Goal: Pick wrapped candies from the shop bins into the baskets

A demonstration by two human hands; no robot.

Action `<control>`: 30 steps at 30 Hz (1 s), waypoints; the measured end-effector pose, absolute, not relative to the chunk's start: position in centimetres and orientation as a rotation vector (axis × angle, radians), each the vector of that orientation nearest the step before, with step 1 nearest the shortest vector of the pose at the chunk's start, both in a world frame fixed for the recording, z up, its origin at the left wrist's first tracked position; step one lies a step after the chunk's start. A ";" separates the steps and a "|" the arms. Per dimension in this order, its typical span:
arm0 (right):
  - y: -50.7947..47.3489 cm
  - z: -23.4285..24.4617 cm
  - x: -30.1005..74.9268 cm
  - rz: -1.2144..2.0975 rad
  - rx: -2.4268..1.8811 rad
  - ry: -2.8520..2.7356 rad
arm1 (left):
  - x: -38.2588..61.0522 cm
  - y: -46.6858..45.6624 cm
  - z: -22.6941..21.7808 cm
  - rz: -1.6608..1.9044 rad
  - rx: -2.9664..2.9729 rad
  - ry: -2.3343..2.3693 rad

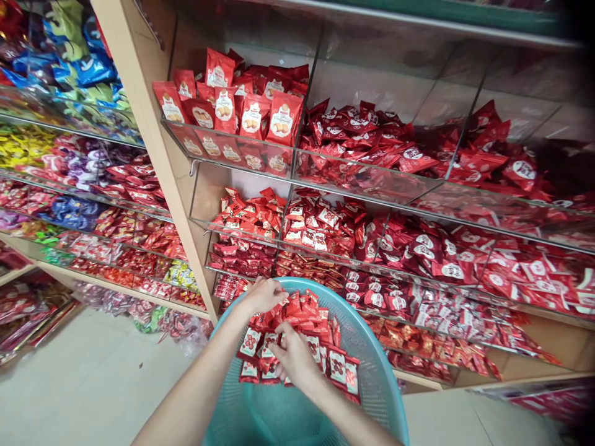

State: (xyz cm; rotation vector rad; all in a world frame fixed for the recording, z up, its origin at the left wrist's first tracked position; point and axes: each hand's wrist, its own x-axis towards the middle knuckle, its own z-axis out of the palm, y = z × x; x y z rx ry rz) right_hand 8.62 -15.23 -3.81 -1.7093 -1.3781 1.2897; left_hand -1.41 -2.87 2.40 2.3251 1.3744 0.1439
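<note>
Left hand (263,296) clenched on small red foil snack packets (297,316), right hand (294,356) pinching the same heap, both above a round teal plastic mesh basket (360,328), beside clear acrylic shelf bins (362,183).

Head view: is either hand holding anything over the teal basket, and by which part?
The left hand and right hand are down among the red wrapped packets in the teal plastic basket. Whether either grips a packet, or by which part, cannot be told.
</note>
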 end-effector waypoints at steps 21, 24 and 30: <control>-16.6 -3.9 6.0 -0.054 -1.786 -2.409 | -1.3 -3.0 2.4 0.144 2.344 1.361; -16.8 -4.4 6.2 -0.065 -1.789 -2.383 | -1.4 -3.0 2.5 0.148 2.336 1.350; -17.2 -5.3 6.8 -0.082 -1.709 -2.443 | -1.4 -3.0 2.3 0.151 2.326 1.361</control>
